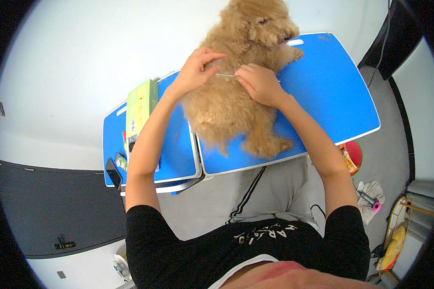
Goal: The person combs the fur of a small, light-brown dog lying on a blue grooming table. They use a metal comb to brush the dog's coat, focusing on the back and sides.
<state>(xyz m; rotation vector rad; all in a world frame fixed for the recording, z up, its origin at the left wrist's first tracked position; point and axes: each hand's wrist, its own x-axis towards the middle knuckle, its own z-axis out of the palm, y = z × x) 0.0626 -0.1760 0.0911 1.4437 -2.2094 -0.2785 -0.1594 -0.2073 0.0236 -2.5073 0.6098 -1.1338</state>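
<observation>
A curly-haired tan dog (224,104) is on a blue table (329,86) with white edges, its head turned to the right. My right hand (260,85) is closed on a thin pale stick-like tool (227,75) lying across the dog's back; its exact kind cannot be told. On the other side of the back, my left hand (200,70) rests in the fur, thumb near the tool's tip and fingers bent apart. Whether the left fingers pinch any hair is not clear.
A green box (141,104) stands on the table's left part, near a pet clipper (120,161) and a black phone-like object (113,173). A red bin (352,155) and a grey hair dryer (368,199) on a cloth are at the right. A pale wall borders the table's far side.
</observation>
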